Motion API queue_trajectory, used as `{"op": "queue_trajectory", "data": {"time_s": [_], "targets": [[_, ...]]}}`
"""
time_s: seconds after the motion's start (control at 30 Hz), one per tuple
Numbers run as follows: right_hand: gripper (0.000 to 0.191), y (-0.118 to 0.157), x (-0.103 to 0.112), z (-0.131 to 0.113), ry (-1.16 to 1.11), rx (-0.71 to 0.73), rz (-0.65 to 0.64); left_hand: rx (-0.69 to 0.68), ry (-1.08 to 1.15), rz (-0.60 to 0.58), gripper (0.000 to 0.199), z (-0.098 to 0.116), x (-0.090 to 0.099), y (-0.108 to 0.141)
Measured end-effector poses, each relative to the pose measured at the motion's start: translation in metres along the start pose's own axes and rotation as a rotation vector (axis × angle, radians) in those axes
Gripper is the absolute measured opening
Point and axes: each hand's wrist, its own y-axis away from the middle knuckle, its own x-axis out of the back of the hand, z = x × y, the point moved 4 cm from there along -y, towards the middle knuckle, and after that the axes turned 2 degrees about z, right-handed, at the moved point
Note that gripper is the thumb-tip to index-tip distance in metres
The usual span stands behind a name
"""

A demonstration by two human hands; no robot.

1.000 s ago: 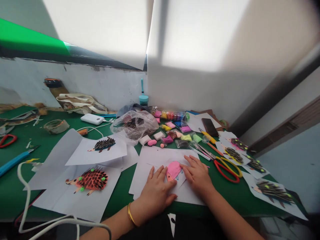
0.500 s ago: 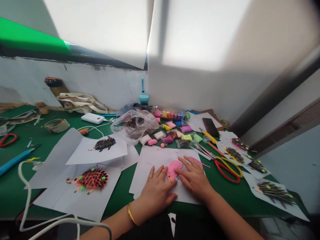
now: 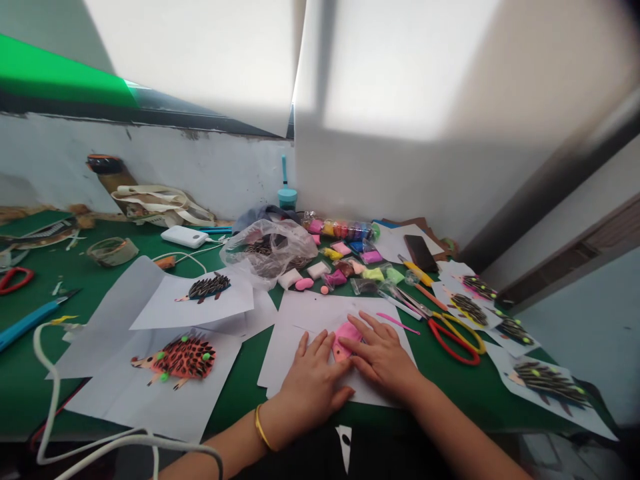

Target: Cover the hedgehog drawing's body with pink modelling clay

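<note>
A pink clay shape lies flat on white paper in front of me, partly covered by my fingers. My left hand, with a gold bangle at the wrist, rests on the paper with spread fingers, its index fingertip at the clay's left edge. My right hand lies over the clay's right side, fingers apart and fingertips touching it. A small peach-coloured patch shows at the lower left of the clay between the hands. Just right of the right hand lies a thin pink tool.
Bagged clay pieces and a plastic bag of seeds lie behind the paper. Scissors and a phone are at right. Hedgehog pictures lie on both sides. A white cable loops at the front left.
My right hand has shifted slightly left and lower over the pink clay, uncovering more of the thin pink tool. My left hand has stayed nearly still.
</note>
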Motion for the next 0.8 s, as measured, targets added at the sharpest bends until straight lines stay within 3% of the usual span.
{"op": "queue_trajectory", "data": {"time_s": [0.8], "targets": [[0.039,0.001,-0.005,0.011,0.059,-0.095,0.086,0.000,0.008,-0.009,0.046,0.000,0.001,0.000]]}}
